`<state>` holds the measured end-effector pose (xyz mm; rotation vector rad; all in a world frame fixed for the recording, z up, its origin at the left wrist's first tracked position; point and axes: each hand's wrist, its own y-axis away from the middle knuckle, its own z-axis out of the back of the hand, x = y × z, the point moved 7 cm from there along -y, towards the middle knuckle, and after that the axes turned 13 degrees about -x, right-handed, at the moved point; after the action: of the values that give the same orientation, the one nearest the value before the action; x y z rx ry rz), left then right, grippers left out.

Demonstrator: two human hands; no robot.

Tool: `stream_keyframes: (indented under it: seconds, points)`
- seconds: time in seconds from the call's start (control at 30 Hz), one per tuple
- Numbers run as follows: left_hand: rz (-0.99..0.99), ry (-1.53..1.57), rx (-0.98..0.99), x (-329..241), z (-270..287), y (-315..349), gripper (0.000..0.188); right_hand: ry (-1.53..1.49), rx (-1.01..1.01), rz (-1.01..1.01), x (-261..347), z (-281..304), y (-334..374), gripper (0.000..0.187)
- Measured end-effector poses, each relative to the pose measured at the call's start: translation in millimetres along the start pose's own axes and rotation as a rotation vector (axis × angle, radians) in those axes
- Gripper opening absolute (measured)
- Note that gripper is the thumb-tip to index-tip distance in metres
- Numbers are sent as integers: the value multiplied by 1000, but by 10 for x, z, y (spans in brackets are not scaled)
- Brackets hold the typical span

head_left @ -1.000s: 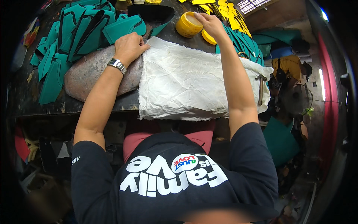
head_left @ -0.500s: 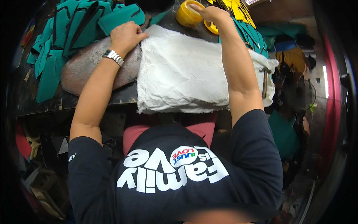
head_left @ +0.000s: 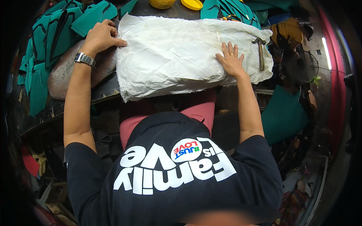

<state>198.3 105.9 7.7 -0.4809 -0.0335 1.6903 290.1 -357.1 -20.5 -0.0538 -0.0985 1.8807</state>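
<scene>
A wide white cloth (head_left: 177, 52) lies spread over the dark workbench (head_left: 103, 90), its near edge hanging over the front. My left hand (head_left: 101, 37), with a metal watch on the wrist, rests at the cloth's left edge, fingers bent against it. Fingers apart, my right hand (head_left: 230, 59) lies flat on the right part of the cloth. A hammer (head_left: 260, 52) lies on the cloth just right of that hand.
Several teal cut pieces (head_left: 52, 41) are stacked at the left, over a brown rounded slab (head_left: 64, 73). A yellow container (head_left: 161, 3) and a yellow lid (head_left: 191, 3) stand behind the cloth. More teal pieces (head_left: 226, 9) lie at the back right, and a teal sheet (head_left: 283, 115) at the lower right.
My right hand left the yellow container at the back and came down flat onto the cloth's right part. My left hand stayed at the cloth's left edge.
</scene>
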Motion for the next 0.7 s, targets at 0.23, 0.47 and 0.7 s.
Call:
stream_keyframes:
  seconds: [0.23,0.47,0.7]
  points:
    - [22,90,-194,66,-26,142,36,208,66,173,180,-129,-107,93]
    - [30,137,-253,116,-69,151,35,17,284,98,-30,56,-184,87]
    - [47,94,-239,79,-59,145,31,241,193,146,104,11,-93,94]
